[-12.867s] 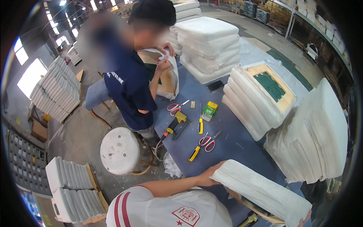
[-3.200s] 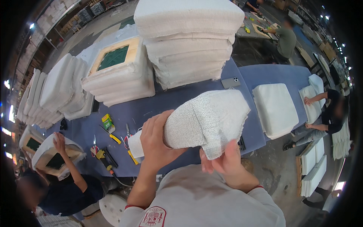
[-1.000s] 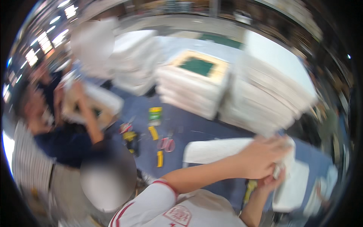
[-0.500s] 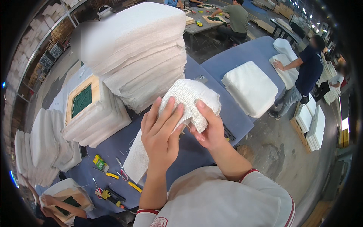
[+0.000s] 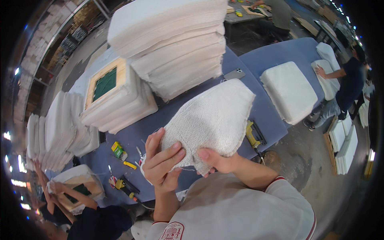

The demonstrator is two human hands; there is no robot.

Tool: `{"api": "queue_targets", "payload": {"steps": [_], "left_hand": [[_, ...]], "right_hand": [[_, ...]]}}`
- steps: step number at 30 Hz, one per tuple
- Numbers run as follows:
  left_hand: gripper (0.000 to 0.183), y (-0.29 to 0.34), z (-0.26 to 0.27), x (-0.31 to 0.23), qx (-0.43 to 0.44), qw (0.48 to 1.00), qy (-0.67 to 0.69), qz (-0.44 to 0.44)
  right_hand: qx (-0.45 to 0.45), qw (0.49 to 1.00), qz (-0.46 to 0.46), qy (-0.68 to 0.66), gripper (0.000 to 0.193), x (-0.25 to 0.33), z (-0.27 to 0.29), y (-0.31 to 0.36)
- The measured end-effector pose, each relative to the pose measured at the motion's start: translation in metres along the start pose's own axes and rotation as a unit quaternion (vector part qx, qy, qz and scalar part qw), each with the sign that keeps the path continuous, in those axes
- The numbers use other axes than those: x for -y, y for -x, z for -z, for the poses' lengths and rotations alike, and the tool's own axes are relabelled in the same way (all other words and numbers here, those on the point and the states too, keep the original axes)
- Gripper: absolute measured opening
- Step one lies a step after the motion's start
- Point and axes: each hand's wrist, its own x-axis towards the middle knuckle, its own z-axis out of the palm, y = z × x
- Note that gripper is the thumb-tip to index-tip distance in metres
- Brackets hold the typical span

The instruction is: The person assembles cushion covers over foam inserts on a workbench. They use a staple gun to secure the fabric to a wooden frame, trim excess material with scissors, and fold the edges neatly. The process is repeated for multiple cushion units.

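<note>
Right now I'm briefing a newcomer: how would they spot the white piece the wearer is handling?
Find the blue table, then the wearer's left hand and right hand at its near side. Both grip the coarse-woven white piece, single and hand-held, unlike the tall white stack beyond.

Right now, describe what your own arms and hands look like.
The left hand and right hand are bare and ungloved; the forearms show no watch or cable. The white shirt has short sleeves with dark red trim, and a red crest on the front.
</note>
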Motion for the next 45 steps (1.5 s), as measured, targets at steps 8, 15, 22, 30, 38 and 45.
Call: {"api": "queue_targets", "payload": {"steps": [8, 15, 22, 30, 38, 45], "left_hand": [[0.082, -0.024, 0.030, -0.039, -0.069, 0.987, 0.038, 0.140], [0.094, -0.035, 0.022, -0.047, 0.081, 0.983, -0.060, 0.155], [0.085, -0.029, 0.016, -0.044, 0.052, 0.982, -0.033, 0.177], [0.089, -0.036, 0.026, -0.044, 0.090, 0.976, -0.027, 0.197], [0.086, -0.043, 0.036, -0.023, 0.042, 0.981, -0.050, 0.181], [0.082, -0.078, 0.069, -0.009, 0.011, 0.957, -0.004, 0.288]], "right_hand": [[0.074, 0.985, 0.146, 0.047, 0.032, -0.032, -0.033, -0.002], [0.018, 0.928, 0.338, 0.157, 0.037, -0.047, -0.032, -0.008], [0.008, 0.916, 0.361, 0.175, 0.040, -0.054, -0.028, -0.016], [0.025, 0.914, 0.366, 0.173, 0.043, -0.069, -0.023, -0.032], [0.070, 0.883, 0.366, 0.285, 0.046, -0.070, -0.001, -0.033], [-0.255, 0.779, 0.073, 0.568, 0.080, -0.253, 0.244, 0.030]]}}
